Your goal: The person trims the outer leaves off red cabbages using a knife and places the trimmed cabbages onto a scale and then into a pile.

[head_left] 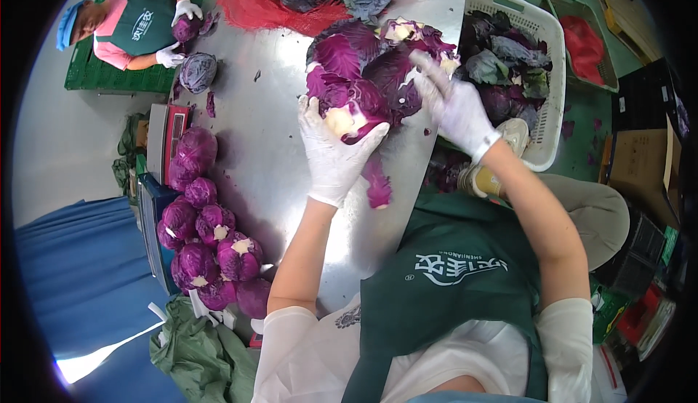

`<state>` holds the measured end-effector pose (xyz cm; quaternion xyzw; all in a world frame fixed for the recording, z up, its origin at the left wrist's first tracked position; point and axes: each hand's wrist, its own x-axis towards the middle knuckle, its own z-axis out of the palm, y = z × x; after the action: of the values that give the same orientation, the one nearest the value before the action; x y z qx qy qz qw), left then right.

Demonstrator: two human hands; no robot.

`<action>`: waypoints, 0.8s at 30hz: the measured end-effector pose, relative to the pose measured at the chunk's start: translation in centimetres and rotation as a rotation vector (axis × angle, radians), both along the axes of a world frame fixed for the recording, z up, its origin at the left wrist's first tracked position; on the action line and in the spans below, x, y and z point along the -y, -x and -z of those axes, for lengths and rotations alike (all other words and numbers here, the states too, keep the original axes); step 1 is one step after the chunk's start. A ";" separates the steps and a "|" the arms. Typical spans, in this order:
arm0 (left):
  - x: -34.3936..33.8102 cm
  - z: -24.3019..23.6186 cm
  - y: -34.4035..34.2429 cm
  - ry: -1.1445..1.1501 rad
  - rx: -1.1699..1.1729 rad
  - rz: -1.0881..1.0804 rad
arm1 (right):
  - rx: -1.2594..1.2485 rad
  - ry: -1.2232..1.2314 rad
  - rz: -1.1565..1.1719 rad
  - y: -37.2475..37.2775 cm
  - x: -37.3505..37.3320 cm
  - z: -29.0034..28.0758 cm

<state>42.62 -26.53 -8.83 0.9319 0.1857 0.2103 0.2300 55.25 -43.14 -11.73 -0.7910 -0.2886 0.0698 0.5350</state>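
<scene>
Near left: purple heads (195, 261) heaped on the table (262, 112). Left hand (338, 156) cups a cabbage (356, 101), pale stem end facing the wearer. Right hand (458, 109) loosely spread by loose leaves (389, 69); contact unclear. Right: white crate (558, 90), leaf-filled. Beyond, red net (283, 21); far left, a co-worker (116, 29) holding another head (187, 29).

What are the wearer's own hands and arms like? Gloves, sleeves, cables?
Left hand and right hand both wear thin, wrinkled white gloves ending around the wrists. Forearms are bare, with no cables visible. The left sleeve and right sleeve are white, short and loose, ending near the elbows.
</scene>
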 end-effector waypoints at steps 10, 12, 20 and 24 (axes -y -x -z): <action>-0.2 -2.4 -0.5 -0.253 -0.070 0.266 | 0.089 -0.003 -0.107 4.3 -1.5 -0.3; 0.1 -1.6 -0.5 -0.272 -0.031 0.240 | 0.083 -0.012 -0.129 4.7 -1.2 -0.9; -0.2 -1.1 -0.7 -0.020 -0.055 0.254 | 0.167 0.191 -0.038 4.9 -1.9 0.1; 0.1 -0.8 -0.4 -0.016 -0.026 0.221 | 0.144 0.106 0.012 4.6 -2.5 0.2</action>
<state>43.06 -26.60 -7.98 0.9511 0.0830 0.1730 0.2419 50.60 -40.66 -11.91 -0.8228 -0.3173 0.0248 0.4708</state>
